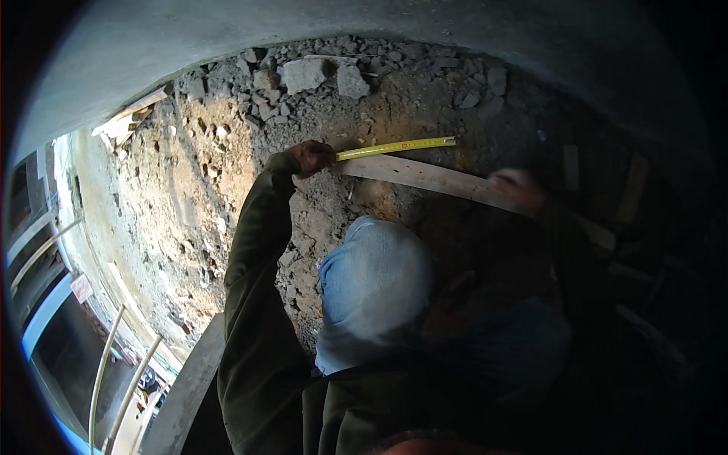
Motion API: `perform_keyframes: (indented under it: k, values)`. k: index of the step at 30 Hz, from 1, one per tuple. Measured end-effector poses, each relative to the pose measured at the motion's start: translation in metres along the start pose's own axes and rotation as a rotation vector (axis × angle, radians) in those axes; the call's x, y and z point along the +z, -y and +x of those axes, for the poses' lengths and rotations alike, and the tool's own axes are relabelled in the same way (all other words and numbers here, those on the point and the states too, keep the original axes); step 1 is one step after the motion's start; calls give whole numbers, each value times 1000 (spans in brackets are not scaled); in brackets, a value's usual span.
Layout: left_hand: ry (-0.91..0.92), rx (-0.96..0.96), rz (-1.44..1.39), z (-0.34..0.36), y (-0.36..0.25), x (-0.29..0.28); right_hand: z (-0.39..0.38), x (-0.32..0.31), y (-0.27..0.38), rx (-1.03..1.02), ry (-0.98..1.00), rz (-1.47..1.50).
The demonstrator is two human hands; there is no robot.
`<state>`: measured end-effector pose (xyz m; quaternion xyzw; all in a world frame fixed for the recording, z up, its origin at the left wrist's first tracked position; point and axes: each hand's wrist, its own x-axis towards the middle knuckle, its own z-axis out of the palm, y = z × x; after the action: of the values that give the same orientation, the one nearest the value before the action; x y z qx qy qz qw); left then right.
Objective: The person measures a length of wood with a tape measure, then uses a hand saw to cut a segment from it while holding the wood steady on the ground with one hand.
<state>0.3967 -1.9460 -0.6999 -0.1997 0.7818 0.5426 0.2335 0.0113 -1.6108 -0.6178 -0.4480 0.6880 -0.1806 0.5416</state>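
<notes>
My left hand grips a yellow tape measure, whose blade sticks out to the right above a long pale wooden board. The same hand is at the board's left end; whether it also holds the board is unclear. My right hand is over the board's right part, blurred, so its grip is hard to make out. Below the board is my bent knee in light blue jeans, with my dark green sleeves on either side.
Rough rubble ground surrounds me, with concrete chunks at the back beside a grey wall. Wood scraps lie at the upper left and more boards in shadow at the right. Thin poles stand at the lower left.
</notes>
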Motion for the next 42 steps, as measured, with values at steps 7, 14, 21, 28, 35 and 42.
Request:
perform_keyframes:
  k: [7, 14, 21, 28, 35, 42]
  values:
    - [90, 296, 84, 34, -7, -10, 68, 41, 50, 234, -111, 742]
    - [114, 506, 361, 55, -8, 0, 72, 84, 55, 56, -444, 1394]
    - [180, 412, 34, 52, -4, 3, 64, 93, 48, 213, -730, 1302]
    - [101, 841, 474, 44, 19, -19, 33, 63, -16, 253, -958, 1289]
    - [126, 345, 71, 28, 60, -17, -28, 22, -90, 437, -1188, 1109]
    - [180, -19, -226, 24, 51, -13, -73, 20, -136, 516, -1277, 1112]
